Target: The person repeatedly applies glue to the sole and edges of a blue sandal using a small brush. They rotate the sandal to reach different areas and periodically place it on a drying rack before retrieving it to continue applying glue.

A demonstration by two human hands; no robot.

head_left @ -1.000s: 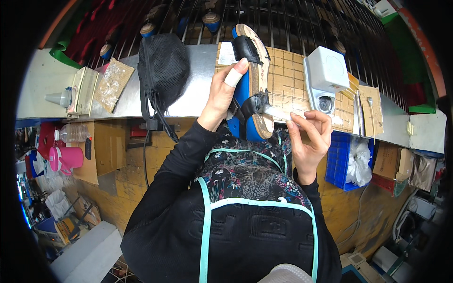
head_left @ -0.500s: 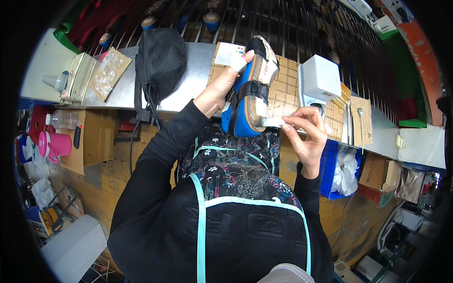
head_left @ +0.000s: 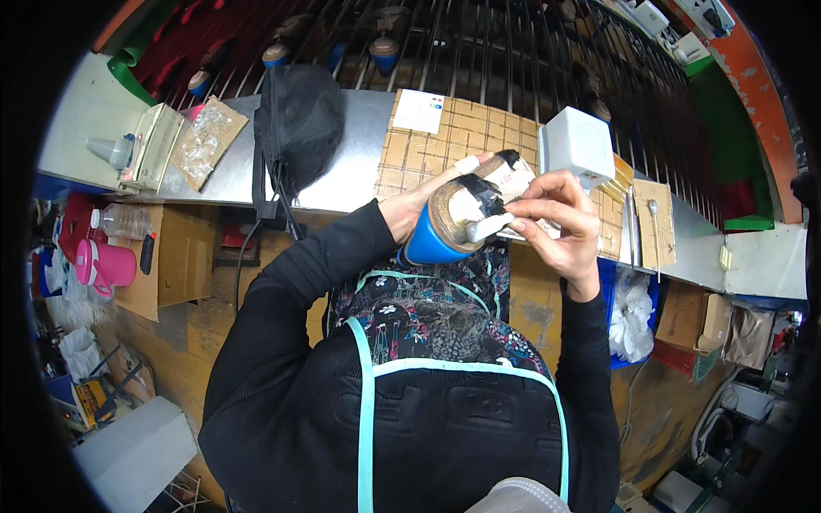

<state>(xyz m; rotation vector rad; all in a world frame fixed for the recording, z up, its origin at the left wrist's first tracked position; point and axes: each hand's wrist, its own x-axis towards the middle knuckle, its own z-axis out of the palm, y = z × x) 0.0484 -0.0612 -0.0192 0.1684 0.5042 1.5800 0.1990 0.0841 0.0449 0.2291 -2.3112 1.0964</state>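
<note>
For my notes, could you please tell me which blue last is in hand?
The nearest last, held in the left hand; the other lasts sit on the rack.

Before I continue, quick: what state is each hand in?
Left hand: closed around the side of the blue shoe form.
Right hand: fingertips pinched on a small white strip at the form's end.

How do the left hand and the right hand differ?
The left hand grips the blue shoe last; the right hand holds a small white piece at its fingertips. The left hand has a white wrap on one digit; the right hand shows none. Both have black sleeves.
</note>
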